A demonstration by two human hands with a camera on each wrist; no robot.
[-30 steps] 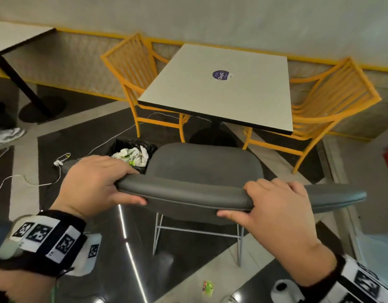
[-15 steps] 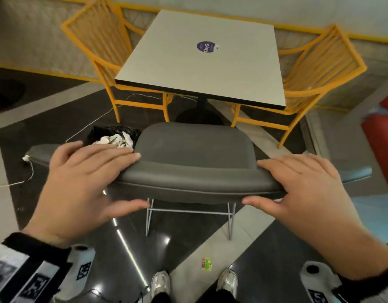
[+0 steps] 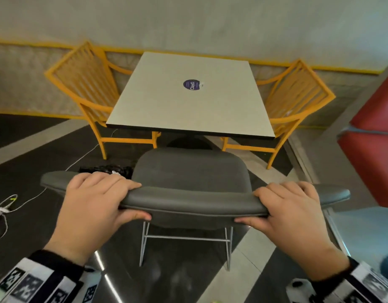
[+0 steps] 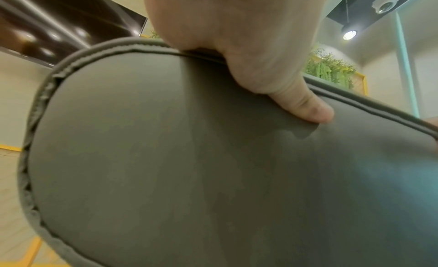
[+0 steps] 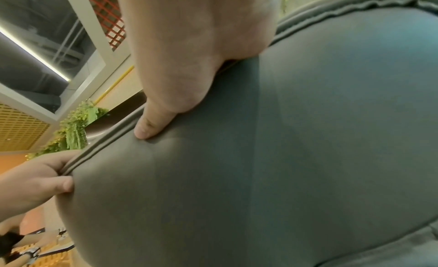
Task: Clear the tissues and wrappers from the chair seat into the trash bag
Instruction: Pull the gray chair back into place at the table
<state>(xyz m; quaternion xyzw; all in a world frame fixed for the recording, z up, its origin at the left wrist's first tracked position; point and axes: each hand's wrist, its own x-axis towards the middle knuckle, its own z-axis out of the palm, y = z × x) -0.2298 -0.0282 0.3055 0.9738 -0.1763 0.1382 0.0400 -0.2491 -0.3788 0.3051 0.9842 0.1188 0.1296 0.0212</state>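
A grey padded chair (image 3: 190,169) stands in front of me, its seat bare of tissues and wrappers. My left hand (image 3: 114,197) grips the left part of its backrest (image 3: 193,200), fingers over the top and thumb underneath. My right hand (image 3: 274,204) grips the right part the same way. The left wrist view shows my left hand (image 4: 237,46) with the thumb pressed into the backrest (image 4: 189,158). In the right wrist view my right hand (image 5: 189,55) presses likewise on the backrest (image 5: 284,158). The black trash bag (image 3: 105,168) sits on the floor left of the seat, mostly hidden behind my left hand.
A square white table (image 3: 188,106) stands just beyond the chair, flanked by yellow chairs on the left (image 3: 83,84) and right (image 3: 298,92). A white cable (image 3: 5,206) lies on the dark floor at left. A red panel (image 3: 376,138) rises at right.
Half a second ago my fingers lay stretched over the backrest; now both hands curl round it. The chair sits closer to the table, and the bag's contents are now hidden.
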